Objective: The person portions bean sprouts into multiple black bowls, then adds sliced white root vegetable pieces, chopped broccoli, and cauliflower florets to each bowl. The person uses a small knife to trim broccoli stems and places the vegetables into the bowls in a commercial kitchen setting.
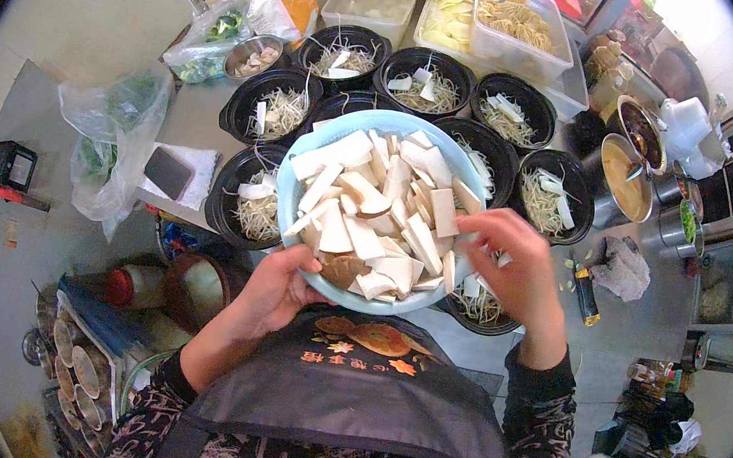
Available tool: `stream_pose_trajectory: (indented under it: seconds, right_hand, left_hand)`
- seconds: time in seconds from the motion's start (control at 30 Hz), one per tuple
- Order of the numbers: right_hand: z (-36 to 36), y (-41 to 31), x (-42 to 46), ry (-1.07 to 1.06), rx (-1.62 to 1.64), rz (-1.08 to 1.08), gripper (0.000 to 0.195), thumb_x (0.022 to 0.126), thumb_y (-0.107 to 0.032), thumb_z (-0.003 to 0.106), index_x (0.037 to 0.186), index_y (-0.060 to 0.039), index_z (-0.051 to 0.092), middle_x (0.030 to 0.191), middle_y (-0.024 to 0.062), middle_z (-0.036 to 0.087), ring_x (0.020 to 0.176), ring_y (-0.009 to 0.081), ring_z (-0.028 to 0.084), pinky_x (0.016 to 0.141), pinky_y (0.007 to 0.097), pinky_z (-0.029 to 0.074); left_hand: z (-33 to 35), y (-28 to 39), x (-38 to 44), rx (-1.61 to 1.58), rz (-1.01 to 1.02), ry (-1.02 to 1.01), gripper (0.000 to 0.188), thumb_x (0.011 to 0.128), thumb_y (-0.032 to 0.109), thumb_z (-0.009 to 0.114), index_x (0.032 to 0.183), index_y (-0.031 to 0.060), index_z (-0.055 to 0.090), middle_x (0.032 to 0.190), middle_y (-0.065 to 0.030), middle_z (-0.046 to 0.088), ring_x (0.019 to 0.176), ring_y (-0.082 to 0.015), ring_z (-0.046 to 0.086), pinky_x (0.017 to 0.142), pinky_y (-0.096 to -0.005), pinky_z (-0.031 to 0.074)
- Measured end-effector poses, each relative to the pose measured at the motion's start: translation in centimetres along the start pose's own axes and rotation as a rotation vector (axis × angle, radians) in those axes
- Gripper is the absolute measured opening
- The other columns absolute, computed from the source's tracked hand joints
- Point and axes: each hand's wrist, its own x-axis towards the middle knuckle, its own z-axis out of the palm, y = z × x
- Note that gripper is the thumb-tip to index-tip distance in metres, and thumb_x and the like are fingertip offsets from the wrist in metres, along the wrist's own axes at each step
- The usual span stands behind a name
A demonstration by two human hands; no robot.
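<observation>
A light-blue plastic basin (371,306), heaped with pale slices that look like king oyster mushroom (365,237), is held up in front of my apron. My left hand (277,287) grips its lower left rim, thumb on top and fingers beneath. At the right rim, the fingertips of my right hand (516,264) touch an upright slice (444,212); whether they pinch it cannot be made out. Behind and around the basin stand several black pots (224,117) of bean sprouts (543,201), many topped with white slices. The basin partly covers some pots.
Clear plastic tubs (554,67) line the back. A steel bowl (229,61) and bagged greens (113,109) are at left, beside a phone-like dark slab (169,173) on a white cloth. Sauce pots (649,188), a yellow-black box cutter (584,297) and a rag (621,268) are at right.
</observation>
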Motion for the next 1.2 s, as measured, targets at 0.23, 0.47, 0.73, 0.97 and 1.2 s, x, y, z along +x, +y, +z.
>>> stream_pose_trajectory:
  seconds: [0.23, 0.47, 0.73, 0.97, 1.2]
  right_hand:
    - [0.0, -0.2, 0.7, -0.068, -0.105, -0.145, 0.028, 0.067, -0.007, 0.070, 0.094, -0.0083, 0.064, 0.089, 0.0086, 0.061, 0.081, 0.0237, 0.058, 0.070, 0.0319, 0.048]
    - [-1.1, 1.0, -1.1, -0.263, -0.025, -0.224, 0.022, 0.067, -0.007, 0.070, 0.088, -0.0088, 0.065, 0.087, 0.0054, 0.062, 0.081, 0.0209, 0.058, 0.075, 0.0307, 0.044]
    - [-6.5, 4.9, -0.8, 0.442, -0.053, 0.083, 0.017, 0.079, -0.005, 0.060, 0.096, -0.0053, 0.063, 0.095, 0.0076, 0.062, 0.083, 0.0160, 0.057, 0.070, 0.0256, 0.045]
    - [-6.1, 12.3, -4.4, 0.438, -0.139, 0.195, 0.027, 0.086, -0.004, 0.053, 0.113, -0.0054, 0.055, 0.100, 0.0021, 0.058, 0.075, 0.0082, 0.048, 0.067, 0.0204, 0.039]
    - [-2.4, 9.3, -1.5, 0.324, -0.132, 0.153, 0.018, 0.083, -0.001, 0.054, 0.101, -0.0023, 0.058, 0.090, 0.0073, 0.058, 0.073, 0.0144, 0.053, 0.064, 0.0239, 0.043]
  left_hand:
    - [0.1, 0.0, -0.7, 0.058, -0.014, 0.018, 0.063, 0.071, 0.011, 0.045, 0.129, -0.0011, 0.027, 0.119, -0.0167, 0.050, 0.103, -0.0280, 0.055, 0.086, -0.0441, 0.048]
    - [0.5, -0.5, -0.4, 0.028, 0.008, 0.071, 0.055, 0.072, 0.008, 0.045, 0.124, -0.0041, 0.033, 0.113, -0.0155, 0.053, 0.096, -0.0252, 0.058, 0.078, -0.0362, 0.052]
    - [0.5, -1.3, -0.4, -0.049, 0.026, 0.049, 0.052, 0.073, 0.010, 0.047, 0.122, -0.0041, 0.037, 0.111, -0.0147, 0.054, 0.090, -0.0243, 0.060, 0.075, -0.0356, 0.054]
    - [-2.4, -0.2, -1.6, -0.055, 0.174, 0.206, 0.061, 0.068, 0.015, 0.052, 0.123, -0.0039, 0.035, 0.113, -0.0167, 0.054, 0.095, -0.0274, 0.059, 0.076, -0.0410, 0.054]
    - [-12.3, 8.8, -6.2, -0.129, 0.548, 0.540, 0.043, 0.072, 0.016, 0.047, 0.110, -0.0030, 0.048, 0.089, -0.0121, 0.063, 0.067, -0.0179, 0.064, 0.049, -0.0268, 0.057]
